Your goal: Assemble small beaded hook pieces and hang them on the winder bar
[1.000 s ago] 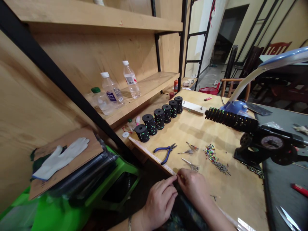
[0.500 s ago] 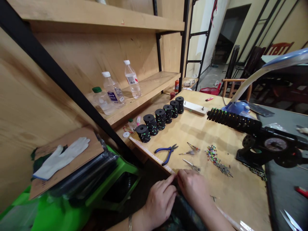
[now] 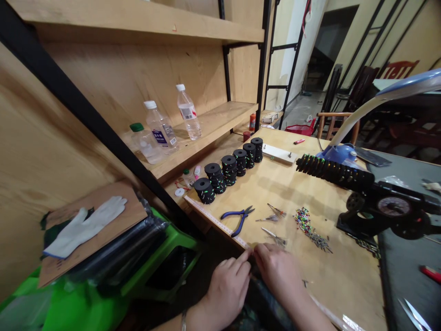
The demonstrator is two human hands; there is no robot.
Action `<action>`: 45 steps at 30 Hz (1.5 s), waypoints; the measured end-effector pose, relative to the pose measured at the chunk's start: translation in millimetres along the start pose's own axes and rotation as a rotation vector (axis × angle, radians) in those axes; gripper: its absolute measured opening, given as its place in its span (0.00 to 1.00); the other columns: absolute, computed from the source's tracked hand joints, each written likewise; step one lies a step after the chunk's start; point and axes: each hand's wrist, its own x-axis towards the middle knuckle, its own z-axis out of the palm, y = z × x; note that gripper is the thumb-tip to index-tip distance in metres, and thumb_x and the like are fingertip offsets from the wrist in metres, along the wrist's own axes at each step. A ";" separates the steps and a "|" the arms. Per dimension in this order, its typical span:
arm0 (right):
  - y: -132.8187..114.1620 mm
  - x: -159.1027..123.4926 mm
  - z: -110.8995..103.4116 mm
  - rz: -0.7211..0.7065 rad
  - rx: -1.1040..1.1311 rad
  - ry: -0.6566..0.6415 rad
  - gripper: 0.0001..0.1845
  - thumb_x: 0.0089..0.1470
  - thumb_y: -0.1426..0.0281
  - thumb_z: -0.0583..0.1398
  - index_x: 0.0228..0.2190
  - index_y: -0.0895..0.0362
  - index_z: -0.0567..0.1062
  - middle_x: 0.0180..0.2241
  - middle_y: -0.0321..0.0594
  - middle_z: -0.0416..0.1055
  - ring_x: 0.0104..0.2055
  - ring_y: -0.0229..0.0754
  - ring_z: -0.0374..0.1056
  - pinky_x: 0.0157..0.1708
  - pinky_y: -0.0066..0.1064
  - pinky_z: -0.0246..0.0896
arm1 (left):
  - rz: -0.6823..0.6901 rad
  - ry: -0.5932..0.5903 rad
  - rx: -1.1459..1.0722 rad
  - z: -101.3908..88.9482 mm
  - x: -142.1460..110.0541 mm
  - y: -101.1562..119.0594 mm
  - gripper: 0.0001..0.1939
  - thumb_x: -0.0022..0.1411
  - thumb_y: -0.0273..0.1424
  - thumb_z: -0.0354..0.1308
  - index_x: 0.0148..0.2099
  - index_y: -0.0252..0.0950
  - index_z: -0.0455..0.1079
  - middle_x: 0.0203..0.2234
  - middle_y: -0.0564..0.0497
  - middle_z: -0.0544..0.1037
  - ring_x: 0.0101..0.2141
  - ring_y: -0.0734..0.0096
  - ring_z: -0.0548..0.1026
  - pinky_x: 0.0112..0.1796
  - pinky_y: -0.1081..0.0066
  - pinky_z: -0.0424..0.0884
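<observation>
My left hand [image 3: 228, 287] and my right hand [image 3: 278, 271] meet at the near edge of the wooden table [image 3: 344, 271], fingertips pinched together over something small that I cannot make out. Both sit just past the end of a measuring tape [image 3: 217, 222] fixed along the table edge. Blue-handled pliers [image 3: 238, 217] lie a little beyond the hands. Small metal pieces [image 3: 274, 236] and a scatter of coloured beads [image 3: 303, 219] lie close to my right hand.
A row of black spools [image 3: 228, 169] runs toward the back. A black winding machine [image 3: 379, 202] and blue desk lamp [image 3: 341, 151] stand at right. Water bottles [image 3: 161, 127] sit on the shelf, a white glove [image 3: 82, 226] on cardboard at left, scissors [image 3: 411, 313] at bottom right.
Both hands have shifted slightly down and toward me while staying pinched together; the view has moved a little. Nothing else on the table has moved.
</observation>
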 end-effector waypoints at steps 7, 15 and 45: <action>20.7 -24.7 -9.6 0.097 0.215 -0.065 0.12 0.59 0.72 0.54 0.29 0.54 0.75 0.27 0.39 0.78 0.29 0.44 0.74 0.26 0.29 0.54 | 0.058 -0.025 0.211 -8.3 7.5 8.8 0.21 0.63 0.22 0.49 0.58 0.30 0.64 0.52 0.39 0.75 0.33 0.61 0.78 0.32 0.64 0.74; 50.4 -50.1 -37.3 0.118 0.368 -0.168 0.12 0.57 0.70 0.54 0.25 0.53 0.74 0.23 0.36 0.76 0.27 0.41 0.71 0.25 0.27 0.54 | 0.076 -0.104 0.380 -6.2 13.1 16.0 0.22 0.62 0.23 0.51 0.59 0.32 0.66 0.51 0.37 0.75 0.25 0.64 0.78 0.25 0.68 0.72; 54.3 -89.8 -20.1 0.193 0.397 -0.089 0.11 0.59 0.72 0.47 0.29 0.54 0.66 0.25 0.42 0.73 0.27 0.45 0.70 0.27 0.30 0.56 | -0.032 -0.420 0.503 -12.1 25.0 37.2 0.25 0.63 0.28 0.57 0.61 0.31 0.64 0.56 0.31 0.67 0.29 0.58 0.80 0.27 0.66 0.76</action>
